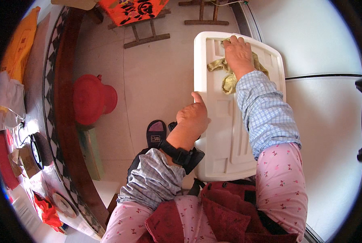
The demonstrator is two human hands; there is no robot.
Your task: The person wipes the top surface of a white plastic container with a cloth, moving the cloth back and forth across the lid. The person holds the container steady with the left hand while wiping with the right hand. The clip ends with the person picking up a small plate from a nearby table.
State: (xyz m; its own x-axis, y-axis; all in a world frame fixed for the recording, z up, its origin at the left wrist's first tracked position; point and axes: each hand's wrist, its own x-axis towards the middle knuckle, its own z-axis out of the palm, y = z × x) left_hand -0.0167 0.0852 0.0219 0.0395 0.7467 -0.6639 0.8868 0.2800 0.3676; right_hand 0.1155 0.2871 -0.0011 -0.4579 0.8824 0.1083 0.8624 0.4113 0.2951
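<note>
A white plastic storage box with its lid [217, 145] lies in front of me. On the far part of the lid my right hand [238, 54] presses down on a crumpled yellow-green cloth [229, 83], its fingers curled over the cloth near the far edge. Parts of the cloth spread out on both sides of the hand. My left hand [195, 114] rests at the lid's left edge, thumb or finger extended along the rim, the other fingers hidden below it. A black strap with a device [181, 156] is around the left wrist.
White panels [323, 121] stand close on the right. At left is a table with a checkered edge [52, 127], bearing bags and boxes. A red plastic stool or basin [88, 98] is beside it on the tiled floor. Wooden stool legs [146, 39] stand at the far side.
</note>
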